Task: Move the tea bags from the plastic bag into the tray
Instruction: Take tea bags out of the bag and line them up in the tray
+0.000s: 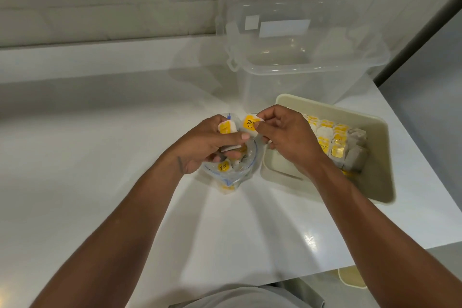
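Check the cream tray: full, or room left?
Partly full. Rows of yellow-tagged tea bags fill the far part of the cream rectangular plastic tray; its near-left end shows bare floor.

Dim even indoor light, soft overall blur, glare patch on white counter [310,240], wide-angle edge bending

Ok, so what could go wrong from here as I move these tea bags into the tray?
The left hand grips a bunch of tea bags above the plastic bag; one could slip out onto the counter. The right hand pinches a single tea bag by its edge, so it might drop short of the tray. The packed rows there could topple if it's pushed in.
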Demonstrator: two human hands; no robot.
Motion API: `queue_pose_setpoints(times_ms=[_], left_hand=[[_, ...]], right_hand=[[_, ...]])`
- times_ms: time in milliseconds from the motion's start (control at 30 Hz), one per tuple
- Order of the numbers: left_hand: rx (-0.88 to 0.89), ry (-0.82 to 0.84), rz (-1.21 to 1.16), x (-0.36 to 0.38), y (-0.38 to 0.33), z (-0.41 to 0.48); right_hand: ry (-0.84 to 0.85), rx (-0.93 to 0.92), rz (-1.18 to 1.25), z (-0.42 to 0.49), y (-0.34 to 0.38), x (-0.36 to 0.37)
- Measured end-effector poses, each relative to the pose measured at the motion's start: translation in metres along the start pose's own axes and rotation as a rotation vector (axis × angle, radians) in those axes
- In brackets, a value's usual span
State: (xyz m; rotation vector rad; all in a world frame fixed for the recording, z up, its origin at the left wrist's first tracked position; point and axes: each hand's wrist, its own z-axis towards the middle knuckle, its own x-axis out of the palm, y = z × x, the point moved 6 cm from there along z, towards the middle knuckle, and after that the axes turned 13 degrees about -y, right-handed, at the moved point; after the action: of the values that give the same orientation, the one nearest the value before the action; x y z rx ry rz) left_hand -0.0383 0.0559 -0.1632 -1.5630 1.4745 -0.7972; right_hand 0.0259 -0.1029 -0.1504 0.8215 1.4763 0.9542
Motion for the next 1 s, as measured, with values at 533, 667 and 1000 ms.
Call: queue_pose_setpoints(times_ms=[533, 667, 1000], left_hand=[[0.221, -0.365, 0.244, -0.03, -0.005, 0.022], [0.196, -0.353, 0.279, -0.033, -0.007, 0.024], [0.152, -0.153, 0.178, -0.016, -0.016, 0.014]], right_hand=[[0.042, -0.047, -0.141, 0.0, 0.006, -0.012], [0.397, 0.086, 0.068, -0.016, 0.015, 0.005], [0.173, 0.094, 0.101, -0.004, 0.008, -0.009]])
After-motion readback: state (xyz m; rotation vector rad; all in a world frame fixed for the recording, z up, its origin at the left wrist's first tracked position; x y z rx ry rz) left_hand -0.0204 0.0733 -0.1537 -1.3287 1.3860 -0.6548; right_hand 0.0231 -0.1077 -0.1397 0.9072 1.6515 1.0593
